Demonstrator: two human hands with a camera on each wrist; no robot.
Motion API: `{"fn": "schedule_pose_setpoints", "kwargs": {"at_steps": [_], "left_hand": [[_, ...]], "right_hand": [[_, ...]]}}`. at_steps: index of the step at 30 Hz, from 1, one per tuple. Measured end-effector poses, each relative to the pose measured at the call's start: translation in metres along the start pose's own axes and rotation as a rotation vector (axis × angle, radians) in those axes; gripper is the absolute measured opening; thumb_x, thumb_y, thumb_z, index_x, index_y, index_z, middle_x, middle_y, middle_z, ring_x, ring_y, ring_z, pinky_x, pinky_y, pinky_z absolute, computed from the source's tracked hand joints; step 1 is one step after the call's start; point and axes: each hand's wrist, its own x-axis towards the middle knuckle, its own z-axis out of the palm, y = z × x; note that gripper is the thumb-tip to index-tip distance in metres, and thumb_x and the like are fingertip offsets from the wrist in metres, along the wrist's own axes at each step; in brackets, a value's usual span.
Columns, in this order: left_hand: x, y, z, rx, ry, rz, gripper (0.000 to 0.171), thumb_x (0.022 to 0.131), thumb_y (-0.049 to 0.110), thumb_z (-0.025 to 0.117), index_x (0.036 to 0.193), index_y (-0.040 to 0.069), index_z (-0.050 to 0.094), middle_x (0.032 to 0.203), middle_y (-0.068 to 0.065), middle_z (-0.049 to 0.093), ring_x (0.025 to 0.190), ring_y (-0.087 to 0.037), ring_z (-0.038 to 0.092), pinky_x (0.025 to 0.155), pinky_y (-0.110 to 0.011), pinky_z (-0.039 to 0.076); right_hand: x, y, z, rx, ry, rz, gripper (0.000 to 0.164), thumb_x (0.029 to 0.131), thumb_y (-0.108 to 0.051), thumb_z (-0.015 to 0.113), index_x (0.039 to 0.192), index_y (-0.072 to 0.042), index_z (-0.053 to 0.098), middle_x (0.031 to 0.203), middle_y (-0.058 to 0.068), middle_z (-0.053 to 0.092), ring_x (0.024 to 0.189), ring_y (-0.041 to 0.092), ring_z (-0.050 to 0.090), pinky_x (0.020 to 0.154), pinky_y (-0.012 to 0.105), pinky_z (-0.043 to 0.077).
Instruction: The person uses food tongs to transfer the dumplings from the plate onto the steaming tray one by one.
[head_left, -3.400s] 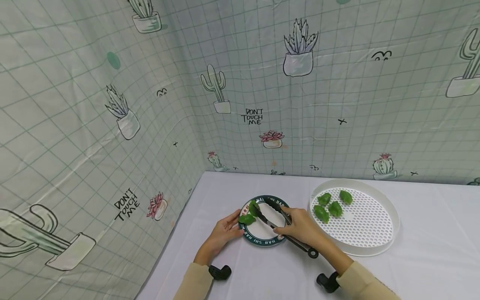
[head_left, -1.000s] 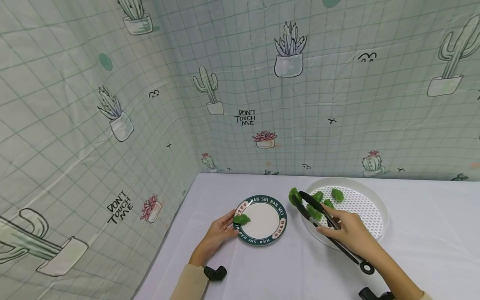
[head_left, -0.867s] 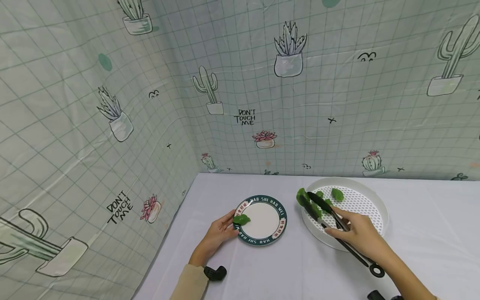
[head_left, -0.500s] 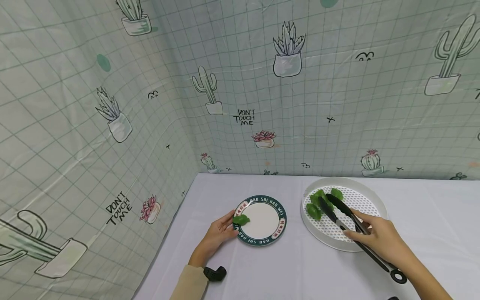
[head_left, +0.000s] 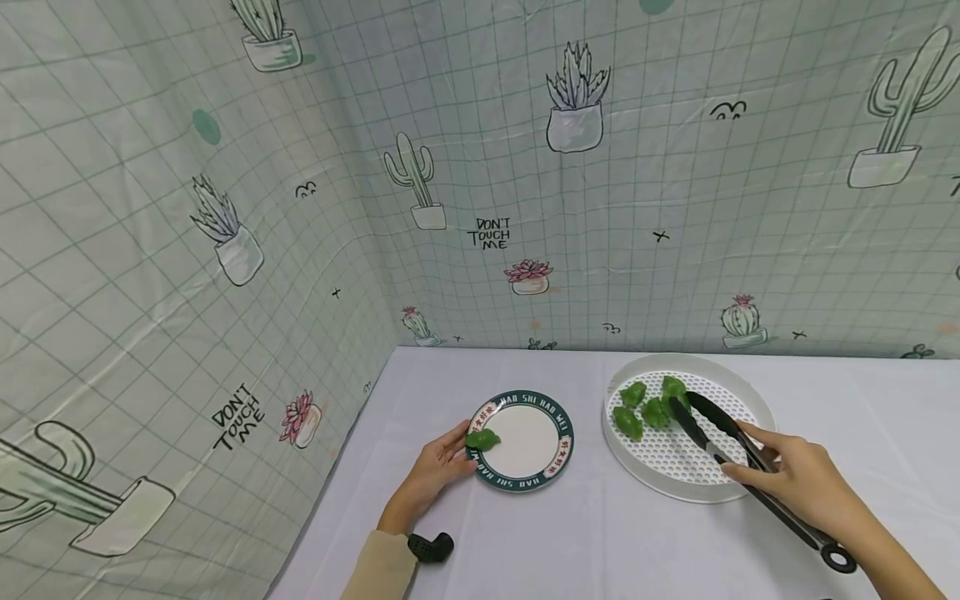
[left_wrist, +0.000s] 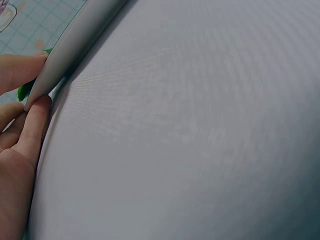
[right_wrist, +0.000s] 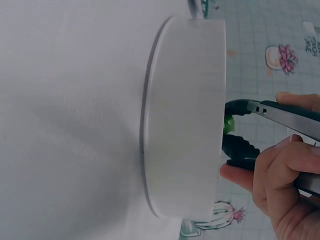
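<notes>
My left hand point(head_left: 438, 471) pinches the left rim of a white plate point(head_left: 525, 442) with a green lettered border; a glossy green piece point(head_left: 483, 439) lies on that rim. In the left wrist view, thumb and fingertips point(left_wrist: 36, 117) stand on either side of the plate's edge point(left_wrist: 82, 37). My right hand point(head_left: 798, 475) grips black tongs point(head_left: 780, 512). Their tips are over the white round tray point(head_left: 738, 492) with a holed floor, around a green piece partly hidden by the tongs. Right at them is another green piece point(head_left: 673, 386). In the right wrist view, the tray's wall point(right_wrist: 185, 120) hides the tong tips.
Several green pieces point(head_left: 627, 423) lie on the tray's left half. A white cloth covers the table point(head_left: 555, 542). Cactus-print curtains point(head_left: 480, 283) hang behind and on the left. A black wrist camera point(head_left: 431, 547) sits at the left cuff.
The right hand has carried the tongs with a green piece from the plate to the tray, then rightward across it. One green piece is left on the plate. The left hand stays at the rim.
</notes>
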Motion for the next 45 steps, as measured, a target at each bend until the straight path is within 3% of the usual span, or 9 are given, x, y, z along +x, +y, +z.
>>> {"fn": "schedule_pose_setpoints", "kwargs": {"at_steps": [12, 20, 31, 36, 41, 45], "left_hand": [[0.0, 0.0, 0.0, 0.002, -0.002, -0.005, 0.078, 0.088, -0.01, 0.067, 0.154, -0.006, 0.026, 0.159, -0.024, 0.025, 0.146, -0.033, 0.026, 0.112, -0.026, 0.037], [0.001, 0.002, 0.002, 0.02, 0.002, -0.007, 0.078, 0.088, -0.01, 0.067, 0.154, -0.005, 0.027, 0.159, -0.024, 0.025, 0.146, -0.033, 0.026, 0.111, -0.025, 0.036], [0.0, 0.003, 0.003, 0.015, -0.005, -0.004, 0.078, 0.088, -0.009, 0.068, 0.154, -0.006, 0.026, 0.16, -0.024, 0.024, 0.147, -0.033, 0.025, 0.112, -0.025, 0.036], [0.0, 0.004, 0.003, 0.024, -0.001, -0.006, 0.078, 0.088, -0.009, 0.068, 0.154, -0.005, 0.026, 0.16, -0.024, 0.024, 0.147, -0.033, 0.025, 0.112, -0.025, 0.036], [0.0, 0.003, 0.002, 0.012, 0.003, -0.001, 0.078, 0.088, -0.011, 0.067, 0.154, -0.006, 0.026, 0.159, -0.024, 0.025, 0.146, -0.034, 0.026, 0.111, -0.024, 0.037], [0.0, 0.002, 0.001, 0.01, -0.001, 0.001, 0.078, 0.088, -0.011, 0.067, 0.154, -0.007, 0.026, 0.159, -0.024, 0.024, 0.146, -0.034, 0.025, 0.111, -0.024, 0.037]], "right_hand": [[0.003, 0.008, -0.006, -0.03, -0.031, -0.028, 0.068, 0.079, -0.023, 0.084, 0.125, 0.019, 0.057, 0.063, -0.003, 0.037, 0.052, 0.006, 0.026, 0.043, 0.022, 0.028], [0.008, 0.01, -0.011, -0.055, -0.114, -0.004, 0.07, 0.081, -0.025, 0.082, 0.126, 0.021, 0.055, 0.055, -0.005, 0.032, 0.048, 0.006, 0.022, 0.042, 0.021, 0.027], [0.01, 0.012, -0.014, -0.077, -0.16, 0.024, 0.072, 0.083, -0.027, 0.081, 0.127, 0.022, 0.052, 0.054, -0.004, 0.035, 0.047, 0.007, 0.025, 0.042, 0.022, 0.029], [0.01, 0.007, -0.017, -0.094, -0.12, 0.023, 0.076, 0.083, -0.03, 0.081, 0.128, 0.024, 0.051, 0.056, -0.003, 0.036, 0.048, 0.009, 0.027, 0.042, 0.023, 0.029], [0.012, -0.006, -0.014, -0.063, -0.021, -0.052, 0.075, 0.079, -0.028, 0.084, 0.127, 0.021, 0.054, 0.059, -0.003, 0.036, 0.05, 0.006, 0.026, 0.042, 0.023, 0.027], [0.014, -0.022, -0.008, -0.006, -0.021, -0.078, 0.076, 0.078, -0.028, 0.086, 0.131, 0.016, 0.054, 0.062, -0.003, 0.042, 0.054, 0.007, 0.032, 0.043, 0.023, 0.03]]}}
